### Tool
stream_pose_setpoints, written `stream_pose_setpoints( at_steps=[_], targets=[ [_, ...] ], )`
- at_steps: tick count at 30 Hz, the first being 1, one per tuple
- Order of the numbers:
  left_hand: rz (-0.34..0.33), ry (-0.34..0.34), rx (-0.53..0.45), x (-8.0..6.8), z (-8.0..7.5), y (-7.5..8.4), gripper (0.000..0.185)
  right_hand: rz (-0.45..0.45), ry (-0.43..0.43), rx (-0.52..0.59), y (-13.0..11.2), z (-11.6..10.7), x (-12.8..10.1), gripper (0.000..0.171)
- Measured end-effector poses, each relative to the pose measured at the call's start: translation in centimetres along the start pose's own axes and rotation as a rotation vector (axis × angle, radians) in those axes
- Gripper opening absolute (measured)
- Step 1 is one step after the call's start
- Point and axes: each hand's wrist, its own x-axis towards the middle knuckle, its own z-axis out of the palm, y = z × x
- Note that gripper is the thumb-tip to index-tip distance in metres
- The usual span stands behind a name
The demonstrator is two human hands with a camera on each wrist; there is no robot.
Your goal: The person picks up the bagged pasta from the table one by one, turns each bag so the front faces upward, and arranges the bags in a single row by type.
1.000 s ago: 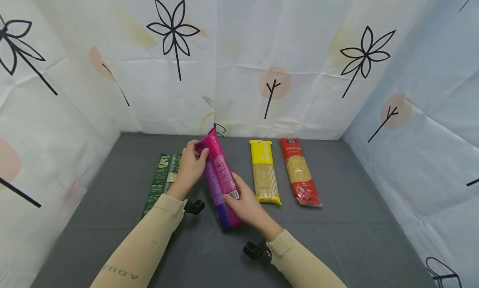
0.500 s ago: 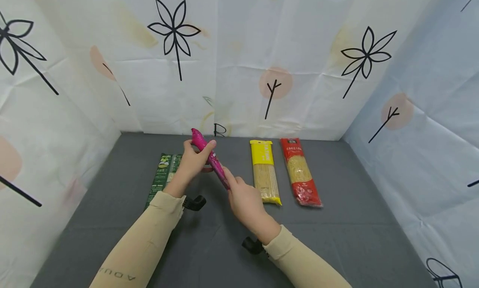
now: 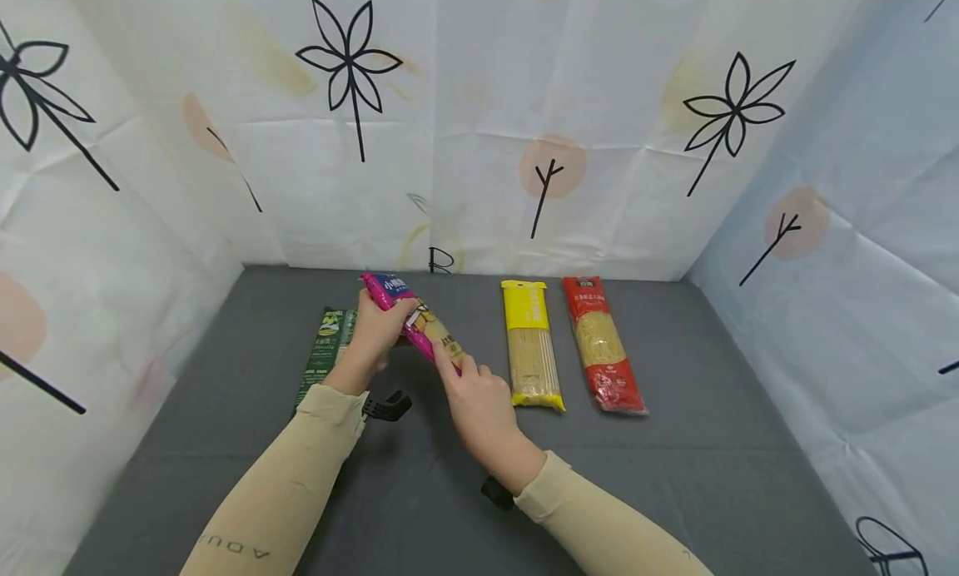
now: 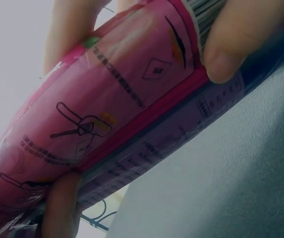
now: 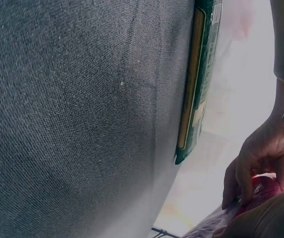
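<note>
A pink and purple packet of noodles [image 3: 437, 330] is held tilted above the table by both hands, with its illustrated front and a see-through section facing up in the head view. My left hand [image 3: 375, 335] grips its far end, thumb over the top. Toward the near end, my right hand [image 3: 483, 414] holds it, index finger laid along the packet. In the left wrist view, the packet [image 4: 117, 94] shows printed cooking drawings on its underside, and fingers [image 4: 62, 203] press against it. The right wrist view catches my left hand [image 5: 270, 148] on the packet's pink end [image 5: 264, 191].
Partly behind my left forearm lies a green packet [image 3: 322, 355]. To the right, a yellow noodle packet [image 3: 532, 351] and a red noodle packet [image 3: 603, 343] lie on the grey tabletop [image 3: 674, 493]. Patterned white cloth walls [image 3: 479, 201] enclose the back and sides.
The noodle packet has been turned over in my hands, from its printed back, through edge-on, to its front. Its far end has shifted left and lower. The other packets have stayed put.
</note>
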Motion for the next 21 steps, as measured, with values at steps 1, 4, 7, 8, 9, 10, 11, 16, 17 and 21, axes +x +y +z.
stream_pose_setpoints(
  at_steps=[1,4,7,8,9,10,11,16,17,21],
  targets=[
    [-0.003,0.006,-0.005,0.1,0.0,0.0,0.083,0.004,-0.002,0.003,0.0,0.0,0.0,0.062],
    [-0.009,0.015,-0.017,0.2,0.0,-0.2,0.081,0.015,-0.011,0.016,-0.1,0.1,0.0,0.065],
    [-0.010,0.006,-0.031,0.3,-0.1,-0.2,0.078,0.020,-0.024,0.026,-0.2,0.0,-0.1,0.069],
    [-0.009,-0.001,-0.041,0.3,-0.1,-0.2,0.077,0.022,-0.026,0.031,-0.2,0.0,-0.2,0.071],
    [-0.008,-0.008,-0.049,0.2,-0.2,-0.2,0.076,0.022,-0.029,0.036,-0.2,-0.1,-0.2,0.072],
    [-0.006,-0.018,-0.055,0.2,-0.3,-0.1,0.076,0.022,-0.030,0.043,-0.2,-0.2,-0.2,0.072],
    [-0.003,-0.025,-0.062,0.1,-0.3,-0.1,0.074,0.022,-0.031,0.055,-0.2,-0.2,-0.2,0.073],
    [0.000,-0.040,-0.067,0.1,-0.8,0.1,0.069,0.059,-0.074,0.205,0.5,-0.6,-0.4,0.069],
    [-0.004,-0.038,-0.069,0.1,-0.9,0.1,0.068,0.075,-0.095,0.247,0.7,-0.7,-0.4,0.068],
    [-0.023,-0.028,-0.101,0.3,-1.1,0.1,0.069,0.159,-0.189,0.416,1.7,-0.7,-0.6,0.066]
  ],
)
